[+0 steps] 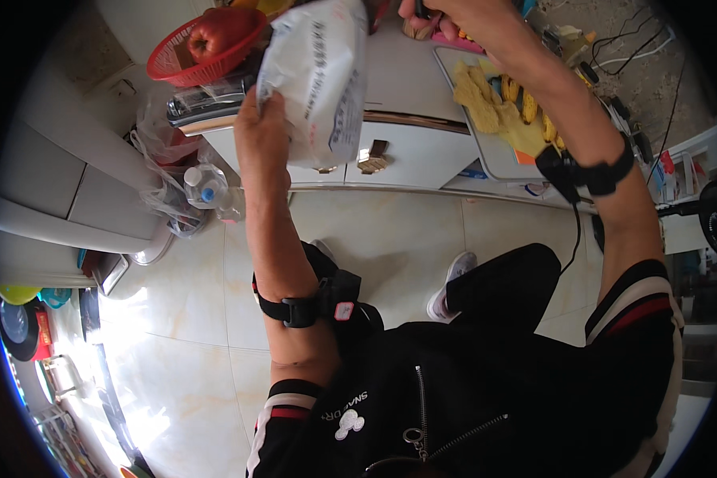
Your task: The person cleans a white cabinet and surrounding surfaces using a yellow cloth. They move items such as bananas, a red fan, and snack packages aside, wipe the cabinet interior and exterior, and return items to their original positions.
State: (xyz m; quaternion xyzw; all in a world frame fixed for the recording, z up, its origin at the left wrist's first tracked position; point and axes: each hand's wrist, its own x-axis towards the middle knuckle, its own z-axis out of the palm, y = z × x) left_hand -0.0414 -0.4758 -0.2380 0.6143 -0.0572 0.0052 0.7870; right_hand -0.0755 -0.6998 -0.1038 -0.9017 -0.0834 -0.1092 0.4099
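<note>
My left hand (264, 125) grips the lower left edge of a white plastic bag (319, 83) that bears printed writing. The bag hangs over the front edge of a white cabinet (418, 149). At the top of the view my right hand (439, 18) has its fingers curled around a small dark object that is cut off by the picture's rim. Close to that hand lies a pink item (459, 40). Left of the bag, a red plastic basket (167, 66) holds a red apple (212, 36).
A tray (496, 170) with bananas (530, 109) and a yellow cloth (478, 98) lies under my right forearm. Clear plastic bottles (206, 186) and bags stand on the floor by the cabinet's left side. Loose cables (624, 54) lie at the upper right.
</note>
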